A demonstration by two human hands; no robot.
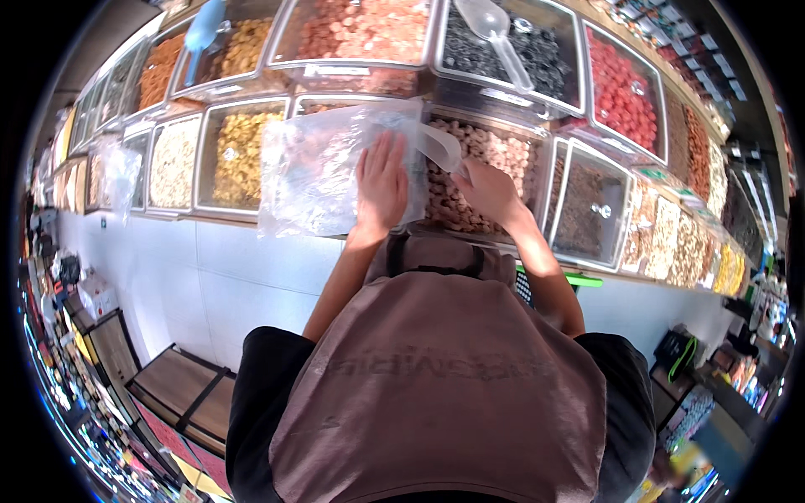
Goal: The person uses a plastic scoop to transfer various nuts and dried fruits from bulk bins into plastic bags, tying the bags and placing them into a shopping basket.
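Observation:
My left hand lies with its fingers stretched out on a clear, crinkled plastic bag. The bag spreads over bins in the near row and hides much of what is under it. My right hand is closed round the handle of a translucent plastic scoop. Its bowl points left, close to the bag's right edge. Below the scoop is an uncovered bin of pinkish-brown pieces, whose exact kind I cannot make out.
Left of the bag stands a bin of yellow pieces. Behind are bins of orange-pink, black and red pieces. A clear scoop and a blue scoop lie on the far bins. A lidded bin is at right.

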